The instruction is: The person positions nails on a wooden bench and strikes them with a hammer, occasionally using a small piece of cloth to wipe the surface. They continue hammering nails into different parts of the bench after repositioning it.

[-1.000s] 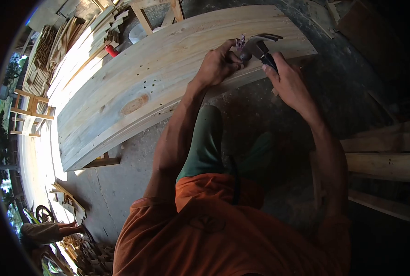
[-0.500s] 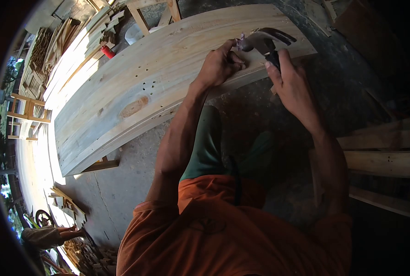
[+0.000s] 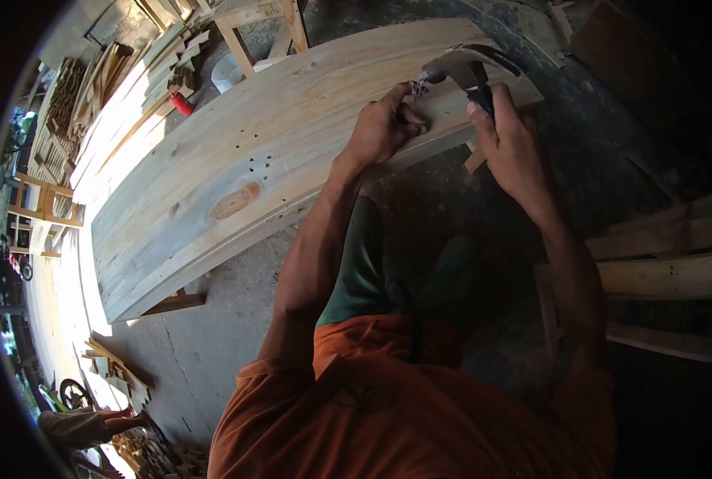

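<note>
My right hand (image 3: 511, 144) is closed around the dark handle of a claw hammer (image 3: 460, 69). The claw points right, and the striking face is turned left toward my left hand. My left hand (image 3: 381, 132) is closed, with finger and thumb pinching at a small crumpled purplish-white thing (image 3: 420, 88) just by the hammer face. Whether face and crumpled thing touch is hard to tell. Both hands are over the right end of a long wooden panel (image 3: 316, 104), which has several dark holes and an oval knot.
A wooden trestle (image 3: 256, 20) stands behind the panel. Stacked boards (image 3: 124, 120) and a red bottle-like object (image 3: 182, 104) are at upper left. More planks (image 3: 659, 275) lie at right. Another person's legs (image 3: 120, 423) show at lower left, near scrap wood.
The view has shifted slightly. The hammer head sits a little lower and closer to the crumpled thing at my left fingertips. Both hands keep their grips.
</note>
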The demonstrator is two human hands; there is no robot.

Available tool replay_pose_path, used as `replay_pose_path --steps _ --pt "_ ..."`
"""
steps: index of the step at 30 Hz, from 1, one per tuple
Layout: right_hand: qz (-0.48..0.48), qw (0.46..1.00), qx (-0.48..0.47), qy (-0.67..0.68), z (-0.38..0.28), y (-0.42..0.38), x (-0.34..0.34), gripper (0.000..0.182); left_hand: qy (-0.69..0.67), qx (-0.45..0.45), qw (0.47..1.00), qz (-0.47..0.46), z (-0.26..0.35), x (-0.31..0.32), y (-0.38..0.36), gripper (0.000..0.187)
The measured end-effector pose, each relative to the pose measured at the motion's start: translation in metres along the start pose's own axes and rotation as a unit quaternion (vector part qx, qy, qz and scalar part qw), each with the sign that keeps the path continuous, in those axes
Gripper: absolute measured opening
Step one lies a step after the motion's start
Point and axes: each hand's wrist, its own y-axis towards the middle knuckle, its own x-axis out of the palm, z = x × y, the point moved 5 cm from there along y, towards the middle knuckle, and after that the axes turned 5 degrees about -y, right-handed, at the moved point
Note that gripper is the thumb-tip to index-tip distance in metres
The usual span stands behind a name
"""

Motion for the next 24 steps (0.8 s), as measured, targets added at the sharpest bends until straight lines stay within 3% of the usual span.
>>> replay_pose_path --steps 2,4,8,9,10,12,13,17,22,24 --pt "0.024 1.0 0.013 0.013 0.005 -0.003 0.002 0.026 -0.023 0.018 1.0 0.012 0.001 0.001 -0.006 0.059" --pt "-0.077 0.997 0.001 -0.029 0.024 0.0 0.021 0.029 -0.02 0.026 0.999 0.003 -0.004 0.003 -0.012 0.058" --pt "-0.016 0.999 0.024 0.039 0.035 -0.005 0.013 0.03 -0.103 0.02 0.994 0.006 -0.008 -0.003 -0.005 0.054" --pt "-0.03 0.993 0.084 0.074 0.031 -0.009 0.006 0.03 -0.133 0.012 0.99 -0.041 -0.012 -0.005 -0.005 0.049" --pt "-0.046 0.982 0.148 0.109 0.03 -0.018 0.002 0.031 -0.132 0.005 0.99 -0.044 -0.004 -0.01 -0.011 0.049" --pt "-0.058 0.977 0.176 0.108 0.032 -0.028 0.002 0.03 0.005 -0.047 0.996 -0.074 0.008 -0.015 -0.014 0.047" --pt "-0.049 0.983 0.141 0.11 0.034 -0.031 0.005 0.03 0.098 0.081 0.991 -0.047 0.006 -0.016 -0.012 0.05" --pt "-0.055 0.989 0.087 0.108 0.033 -0.026 0.015 0.029 0.225 0.131 0.965 -0.011 0.001 -0.021 -0.018 0.056" --pt "-0.086 0.99 0.078 0.084 0.014 -0.011 0.013 0.028 0.251 0.101 0.963 0.002 0.002 -0.017 -0.022 0.054" --pt "-0.027 0.998 0.004 0.063 0.011 -0.009 0.014 0.027 0.245 0.082 0.966 -0.006 -0.002 -0.02 -0.017 0.054"
